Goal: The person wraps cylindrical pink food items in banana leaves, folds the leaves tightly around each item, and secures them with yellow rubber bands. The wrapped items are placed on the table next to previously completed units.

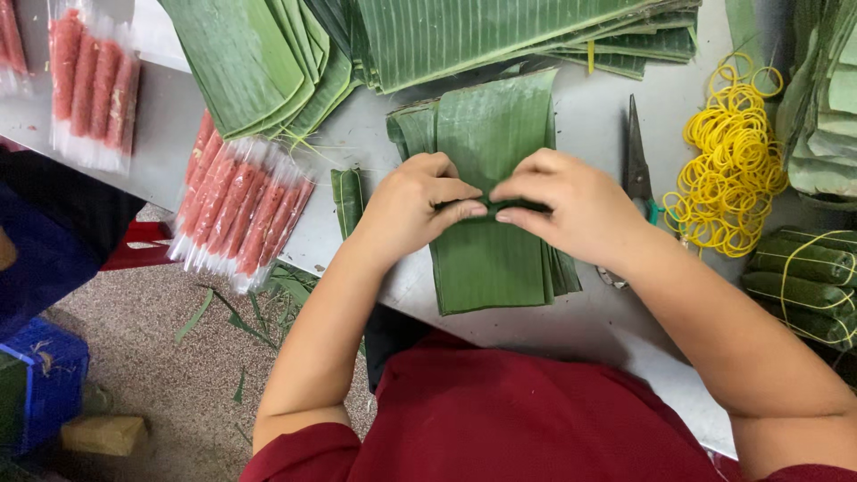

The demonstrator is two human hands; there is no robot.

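Green banana-leaf strips [491, 259] lie stacked on the grey table [589, 116] before me. My left hand [412, 207] and right hand [571, 201] both pinch a small leaf roll [489, 208] atop the stack, fingertips meeting. Scissors [636, 152] and yellow rubber bands [728, 161] lie just right.

place: food-wrapping workshop | signs: banana leaf stacks [500, 31], packed sausages [237, 210], rubber bands [728, 161]

Stack of cut green banana leaves [489, 259] lies flat at table's 6 o'clock edge; a dark green rolled bundle [489, 208] rests across its middle.
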